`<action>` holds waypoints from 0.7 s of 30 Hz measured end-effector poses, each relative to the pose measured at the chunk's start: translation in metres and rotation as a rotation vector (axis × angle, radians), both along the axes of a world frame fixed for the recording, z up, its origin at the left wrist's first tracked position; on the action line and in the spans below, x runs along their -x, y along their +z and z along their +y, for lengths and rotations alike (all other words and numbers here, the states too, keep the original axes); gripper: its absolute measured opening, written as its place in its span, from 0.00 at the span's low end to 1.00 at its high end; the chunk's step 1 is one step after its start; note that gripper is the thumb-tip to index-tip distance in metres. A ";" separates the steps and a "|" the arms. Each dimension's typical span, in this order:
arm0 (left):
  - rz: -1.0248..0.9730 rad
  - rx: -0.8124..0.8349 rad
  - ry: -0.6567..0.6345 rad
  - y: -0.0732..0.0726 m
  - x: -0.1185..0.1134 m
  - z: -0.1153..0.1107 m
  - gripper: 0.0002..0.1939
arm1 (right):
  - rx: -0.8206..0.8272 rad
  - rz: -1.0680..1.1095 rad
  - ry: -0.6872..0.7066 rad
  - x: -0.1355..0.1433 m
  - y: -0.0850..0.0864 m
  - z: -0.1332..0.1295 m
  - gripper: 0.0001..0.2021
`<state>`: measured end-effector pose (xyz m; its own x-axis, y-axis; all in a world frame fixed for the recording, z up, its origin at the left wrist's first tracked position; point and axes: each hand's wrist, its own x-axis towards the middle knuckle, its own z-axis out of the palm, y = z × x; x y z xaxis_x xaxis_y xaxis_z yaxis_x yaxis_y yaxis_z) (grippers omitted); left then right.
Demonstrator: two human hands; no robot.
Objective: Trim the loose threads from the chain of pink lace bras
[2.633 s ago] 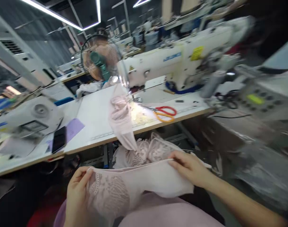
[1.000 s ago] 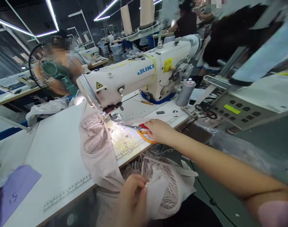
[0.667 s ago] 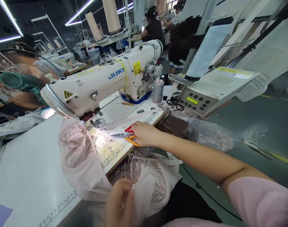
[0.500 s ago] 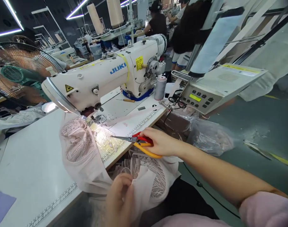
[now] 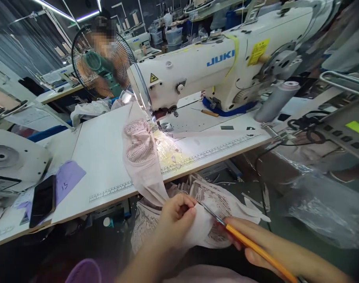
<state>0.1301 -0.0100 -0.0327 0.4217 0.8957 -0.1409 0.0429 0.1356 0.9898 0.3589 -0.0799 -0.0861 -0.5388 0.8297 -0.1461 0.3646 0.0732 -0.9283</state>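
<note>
My left hand (image 5: 178, 214) pinches the edge of a pale pink lace bra (image 5: 201, 224) below the table's front edge. In my right hand (image 5: 260, 234) are scissors (image 5: 241, 237) with an orange handle showing. Their blades point left across the fabric, tips close to my left fingertips; whether they touch the cloth I cannot tell. Another pale pink lace section (image 5: 140, 145) lies on the table beside the needle area of a white sewing machine (image 5: 194, 72), hanging over the edge towards my hands.
A grey thread cone (image 5: 276, 102) and a wooden-handled pointed tool (image 5: 209, 113) are on the sewing table (image 5: 103, 157). A phone (image 5: 43, 200) lies on lilac paper (image 5: 69, 179) at left. Behind stands a fan (image 5: 98, 63); clear plastic bags (image 5: 323, 200) are at right.
My right hand has brought the scissors down from above the table edge to the fabric at my left hand. The view has swung left, showing the phone and another machine.
</note>
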 end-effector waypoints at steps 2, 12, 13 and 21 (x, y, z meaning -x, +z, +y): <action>-0.005 0.002 -0.001 -0.001 0.000 0.000 0.12 | -0.050 -0.018 0.044 0.001 0.001 0.005 0.28; -0.018 0.109 0.045 -0.001 -0.001 0.003 0.10 | -0.136 -0.190 0.084 0.001 0.031 0.028 0.35; -0.017 0.113 0.043 0.000 0.000 0.003 0.10 | -0.132 -0.201 0.086 0.002 0.032 0.029 0.35; -0.023 0.072 0.069 -0.001 0.004 0.004 0.11 | -0.078 -0.419 0.044 0.006 0.032 0.035 0.25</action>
